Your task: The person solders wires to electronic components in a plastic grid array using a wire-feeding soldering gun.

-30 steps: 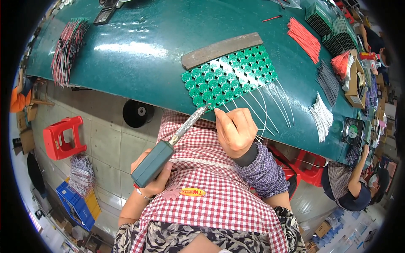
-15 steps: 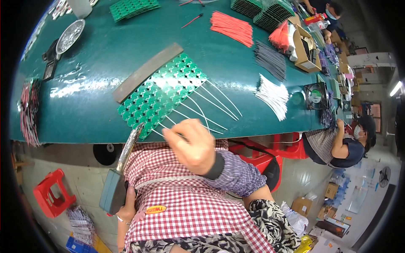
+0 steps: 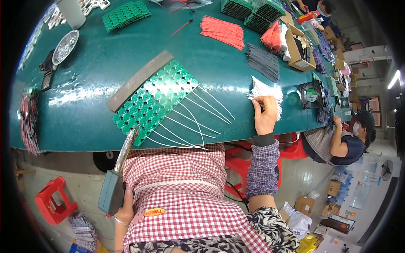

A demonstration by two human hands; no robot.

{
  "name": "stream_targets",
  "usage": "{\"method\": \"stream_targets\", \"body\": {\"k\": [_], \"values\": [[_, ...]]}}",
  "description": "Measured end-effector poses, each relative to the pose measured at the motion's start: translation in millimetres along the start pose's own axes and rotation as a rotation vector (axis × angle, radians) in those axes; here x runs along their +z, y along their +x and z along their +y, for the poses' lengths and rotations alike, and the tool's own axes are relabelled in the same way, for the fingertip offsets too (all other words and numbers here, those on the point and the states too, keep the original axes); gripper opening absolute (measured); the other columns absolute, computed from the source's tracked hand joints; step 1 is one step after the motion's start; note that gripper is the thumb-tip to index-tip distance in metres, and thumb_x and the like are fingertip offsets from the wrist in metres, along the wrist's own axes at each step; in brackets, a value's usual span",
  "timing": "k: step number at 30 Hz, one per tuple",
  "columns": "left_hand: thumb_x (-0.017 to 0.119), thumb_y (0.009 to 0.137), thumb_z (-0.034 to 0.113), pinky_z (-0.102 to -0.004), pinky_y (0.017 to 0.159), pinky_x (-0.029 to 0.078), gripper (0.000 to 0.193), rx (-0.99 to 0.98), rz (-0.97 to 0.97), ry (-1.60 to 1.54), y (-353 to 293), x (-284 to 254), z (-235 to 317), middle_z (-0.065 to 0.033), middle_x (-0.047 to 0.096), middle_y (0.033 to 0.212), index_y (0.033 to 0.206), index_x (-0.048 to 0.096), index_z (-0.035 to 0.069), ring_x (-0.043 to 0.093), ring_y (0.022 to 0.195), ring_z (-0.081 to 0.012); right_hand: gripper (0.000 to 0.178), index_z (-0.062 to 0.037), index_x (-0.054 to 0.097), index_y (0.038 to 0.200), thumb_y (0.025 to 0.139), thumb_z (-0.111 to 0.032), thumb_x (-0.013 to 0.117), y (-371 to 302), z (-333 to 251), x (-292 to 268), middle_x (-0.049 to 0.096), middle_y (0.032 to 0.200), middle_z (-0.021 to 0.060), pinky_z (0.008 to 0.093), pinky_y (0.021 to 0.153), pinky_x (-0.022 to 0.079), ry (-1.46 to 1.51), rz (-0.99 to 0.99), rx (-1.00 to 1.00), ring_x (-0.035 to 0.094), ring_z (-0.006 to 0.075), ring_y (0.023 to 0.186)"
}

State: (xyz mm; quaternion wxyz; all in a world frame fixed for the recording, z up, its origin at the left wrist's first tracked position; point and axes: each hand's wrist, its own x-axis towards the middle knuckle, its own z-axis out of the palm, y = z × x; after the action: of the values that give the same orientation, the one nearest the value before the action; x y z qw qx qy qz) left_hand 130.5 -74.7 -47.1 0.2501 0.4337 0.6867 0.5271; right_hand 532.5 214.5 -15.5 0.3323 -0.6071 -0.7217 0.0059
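My left hand (image 3: 125, 208) is closed round the grip of a grey-blue soldering gun (image 3: 112, 192). Its long metal nose slants up to the near corner of a green circuit board panel (image 3: 145, 113), made of many small round boards. Several white wires (image 3: 209, 98) run out from the panel's right edge across the table. At the right, my right hand (image 3: 265, 117) has its thumb and forefinger pinched at the left edge of a pile of white wires (image 3: 262, 87); the fingertips partly hide what they grip. A flat grey-brown bar (image 3: 139, 81) lies along the panel's far left edge.
Red wires (image 3: 222, 32) and dark grey wires (image 3: 262, 62) lie beyond the white pile. A small fan (image 3: 312, 95) stands to the right, near a cardboard box (image 3: 300, 59). A round metal dish (image 3: 66, 47) sits far left. A co-worker (image 3: 348, 141) sits at right.
My right hand has moved from above the panel's near right side to the white wire pile. Another white wire end now shows at the panel's near edge. The view has shifted slightly.
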Motion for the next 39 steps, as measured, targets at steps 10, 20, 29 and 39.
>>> {"method": "stream_targets", "body": {"k": [10, 20, 29, 39], "values": [[0.069, 0.096, 0.006, -0.0348, 0.090, 0.053, 0.032, -0.176, -0.157, -0.007, 1, -10, 11, -0.0147, 0.069, 0.122, 0.125, 0.064, -0.007, 0.066, 0.106, -0.0224, 0.018, -0.0028, 0.055, 0.090, 0.082, 0.003, 0.070, 7, -1, 1, 0.057, 0.091, 0.0121, 0.0431, 0.077, 0.044, -0.124, -0.061, -0.222, 0.054, 0.0335, 0.089], [0.070, 0.093, 0.004, -0.0336, 0.084, 0.053, 0.026, 0.039, -0.112, 0.193, -1, -6, 22, -0.0121, 0.073, 0.109, 0.118, 0.069, -0.003, 0.069, 0.095, -0.0210, 0.013, -0.0022, 0.059, 0.093, 0.085, 0.003, 0.067, 8, -39, 9, 0.060, 0.087, 0.0134, 0.0450, 0.072, 0.046, -0.071, 0.012, -0.353, 0.058, 0.0345, 0.083], [0.075, 0.089, 0.004, -0.0316, 0.083, 0.054, 0.037, -0.131, -0.061, -0.125, -7, -6, 36, -0.0089, 0.070, 0.112, 0.124, 0.066, -0.003, 0.065, 0.098, -0.0167, 0.020, -0.0014, 0.069, 0.092, 0.077, 0.010, 0.075, -41, -200, 27, 0.068, 0.085, 0.0122, 0.0351, 0.065, 0.053, 0.627, -0.231, -0.253, 0.066, 0.0266, 0.075], [0.076, 0.081, 0.000, -0.0324, 0.070, 0.056, 0.025, -0.060, -0.017, 0.070, -8, -12, 37, -0.0140, 0.073, 0.095, 0.105, 0.072, -0.004, 0.070, 0.076, -0.0241, 0.017, -0.0025, 0.064, 0.085, 0.076, 0.006, 0.075, -76, -229, 72, 0.059, 0.074, 0.0103, 0.0377, 0.058, 0.046, 0.713, -0.363, -0.211, 0.060, 0.0267, 0.066]]}}
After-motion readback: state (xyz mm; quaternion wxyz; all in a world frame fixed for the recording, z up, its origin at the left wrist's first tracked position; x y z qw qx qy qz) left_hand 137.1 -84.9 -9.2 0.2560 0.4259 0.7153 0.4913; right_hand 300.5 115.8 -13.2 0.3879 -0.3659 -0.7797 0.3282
